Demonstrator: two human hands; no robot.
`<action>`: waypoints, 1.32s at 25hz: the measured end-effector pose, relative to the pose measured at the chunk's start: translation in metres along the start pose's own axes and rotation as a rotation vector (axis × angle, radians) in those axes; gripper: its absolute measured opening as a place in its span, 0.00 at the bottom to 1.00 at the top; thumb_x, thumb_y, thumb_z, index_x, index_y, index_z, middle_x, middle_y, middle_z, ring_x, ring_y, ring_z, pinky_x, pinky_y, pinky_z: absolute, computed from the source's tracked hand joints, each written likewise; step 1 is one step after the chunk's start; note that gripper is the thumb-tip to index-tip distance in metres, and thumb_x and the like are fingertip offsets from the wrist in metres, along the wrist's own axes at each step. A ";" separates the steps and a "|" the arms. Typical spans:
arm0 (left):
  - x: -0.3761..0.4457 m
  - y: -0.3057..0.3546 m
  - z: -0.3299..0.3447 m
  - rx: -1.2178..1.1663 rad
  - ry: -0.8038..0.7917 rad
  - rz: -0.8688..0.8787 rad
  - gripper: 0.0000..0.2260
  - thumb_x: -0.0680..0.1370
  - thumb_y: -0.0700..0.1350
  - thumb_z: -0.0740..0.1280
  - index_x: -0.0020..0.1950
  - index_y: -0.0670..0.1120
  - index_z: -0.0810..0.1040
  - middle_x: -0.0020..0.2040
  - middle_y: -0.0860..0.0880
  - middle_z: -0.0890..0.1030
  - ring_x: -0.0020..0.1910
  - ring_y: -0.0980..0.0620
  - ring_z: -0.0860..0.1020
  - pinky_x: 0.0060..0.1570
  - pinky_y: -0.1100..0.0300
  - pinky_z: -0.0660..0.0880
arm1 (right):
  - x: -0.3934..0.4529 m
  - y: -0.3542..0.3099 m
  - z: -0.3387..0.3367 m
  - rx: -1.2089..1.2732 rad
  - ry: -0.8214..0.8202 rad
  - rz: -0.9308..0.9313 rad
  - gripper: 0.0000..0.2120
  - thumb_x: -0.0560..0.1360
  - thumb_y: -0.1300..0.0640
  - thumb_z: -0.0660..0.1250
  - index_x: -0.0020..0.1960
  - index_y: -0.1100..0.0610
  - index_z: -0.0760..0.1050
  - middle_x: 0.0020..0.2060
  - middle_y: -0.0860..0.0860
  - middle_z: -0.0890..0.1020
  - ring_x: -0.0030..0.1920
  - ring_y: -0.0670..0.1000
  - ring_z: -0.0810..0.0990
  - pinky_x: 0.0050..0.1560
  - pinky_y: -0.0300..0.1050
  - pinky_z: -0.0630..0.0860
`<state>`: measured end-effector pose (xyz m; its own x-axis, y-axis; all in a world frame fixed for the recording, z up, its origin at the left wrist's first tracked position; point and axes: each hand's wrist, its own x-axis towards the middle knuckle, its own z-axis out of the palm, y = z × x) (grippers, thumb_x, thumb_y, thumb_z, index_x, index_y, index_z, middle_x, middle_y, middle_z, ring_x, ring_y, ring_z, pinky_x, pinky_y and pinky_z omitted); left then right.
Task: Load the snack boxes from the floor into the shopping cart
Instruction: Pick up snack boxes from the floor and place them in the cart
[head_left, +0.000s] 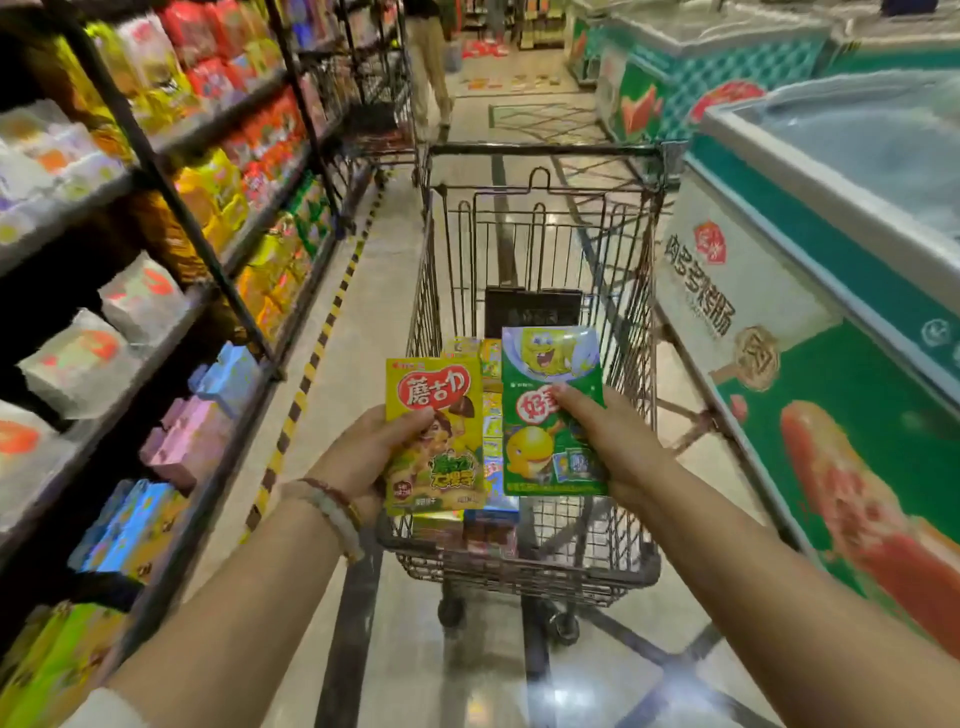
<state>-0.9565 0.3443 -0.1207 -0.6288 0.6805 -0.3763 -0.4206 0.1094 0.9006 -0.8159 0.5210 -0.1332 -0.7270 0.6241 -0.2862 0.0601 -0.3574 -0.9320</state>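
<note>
This is a supermarket aisle. A wire-mesh metal shopping cart (535, 332) stands in the middle of a glossy tiled floor (384, 291). Left of the cart run dark metal shelves (171, 171) crammed with bright packaged snacks. Right of the cart sit white-and-green chest freezers (810, 291) with glass lids and food advertising on their sides. Beyond the cart, another shopper's legs (434, 62) show.

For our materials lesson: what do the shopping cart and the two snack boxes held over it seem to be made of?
Shopping cart: metal wire, dark and dull, going by its thin welded grid of bars.
Yellow snack box in the left hand and green snack box in the right hand: probably printed card, slightly glossy, with flat faces and straight edges.
</note>
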 end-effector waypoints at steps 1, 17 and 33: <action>0.019 -0.005 -0.005 0.019 0.024 -0.026 0.10 0.75 0.40 0.65 0.55 0.40 0.77 0.45 0.41 0.84 0.39 0.46 0.83 0.39 0.51 0.81 | 0.018 0.009 0.000 -0.006 0.017 0.032 0.07 0.76 0.56 0.66 0.53 0.56 0.78 0.45 0.58 0.85 0.41 0.57 0.84 0.45 0.54 0.81; 0.285 -0.082 -0.008 0.583 0.542 0.005 0.14 0.72 0.45 0.72 0.52 0.40 0.73 0.50 0.41 0.78 0.49 0.45 0.75 0.45 0.57 0.70 | 0.248 0.129 -0.017 0.002 0.205 0.438 0.15 0.76 0.55 0.67 0.61 0.57 0.73 0.48 0.57 0.84 0.41 0.55 0.85 0.39 0.50 0.82; 0.346 -0.149 -0.026 1.330 0.548 0.174 0.14 0.72 0.41 0.64 0.56 0.39 0.79 0.52 0.36 0.79 0.48 0.36 0.77 0.48 0.47 0.76 | 0.318 0.200 -0.020 -0.611 0.199 0.313 0.17 0.68 0.43 0.63 0.51 0.51 0.75 0.50 0.56 0.79 0.55 0.58 0.76 0.55 0.51 0.74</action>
<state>-1.1283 0.5443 -0.3903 -0.9026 0.4306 -0.0030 0.4008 0.8426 0.3597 -1.0213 0.6621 -0.4149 -0.4777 0.6917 -0.5416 0.6602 -0.1240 -0.7408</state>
